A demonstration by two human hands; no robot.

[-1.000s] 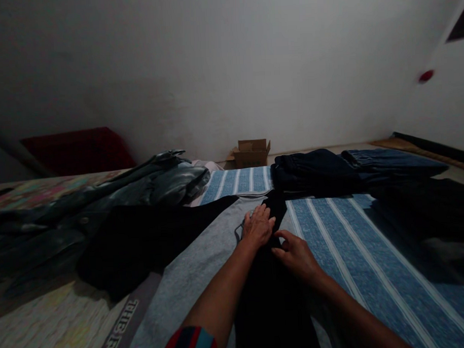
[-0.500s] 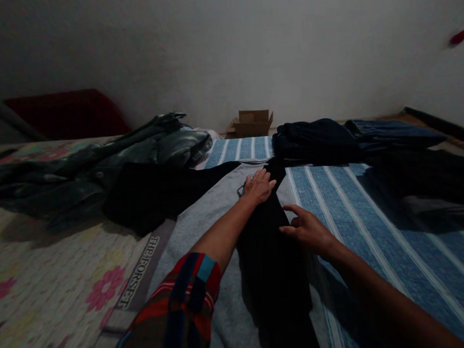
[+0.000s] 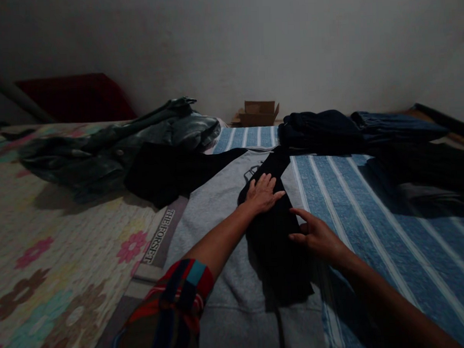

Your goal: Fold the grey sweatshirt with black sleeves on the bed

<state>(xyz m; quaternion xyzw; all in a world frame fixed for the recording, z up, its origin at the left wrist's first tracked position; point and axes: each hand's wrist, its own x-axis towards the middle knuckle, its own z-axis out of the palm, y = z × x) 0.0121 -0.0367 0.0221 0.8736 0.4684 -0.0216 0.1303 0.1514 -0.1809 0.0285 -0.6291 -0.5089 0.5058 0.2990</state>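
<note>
A grey sweatshirt [image 3: 214, 220] with black sleeves lies spread out on the bedding. Its right-hand sleeve [image 3: 276, 243] is folded inward over the body, while the other sleeve [image 3: 171, 168] stretches out to the left. My left hand [image 3: 263, 194] rests flat on the folded sleeve near the shoulder, fingers spread. Just beside that sleeve's outer edge is my right hand [image 3: 320, 237], thumb and forefinger apart with nothing visible between them; its other fingers are curled. Dark lettering or a print on the chest is partly covered by the sleeve and my left hand.
A crumpled dark grey-green garment [image 3: 154, 133] lies at the left on the floral bedspread [image 3: 37, 252]. Folded dark trousers [image 3: 322, 130] and more dark clothes [image 3: 429, 167] are stacked at the right on the blue striped cloth [image 3: 355, 210]. Behind stands an open cardboard box [image 3: 259, 113].
My left hand has slid down the folded sleeve toward me, uncovering more of the chest print. The sleeve's lower end lies higher up the body. The camera view has shifted slightly.
</note>
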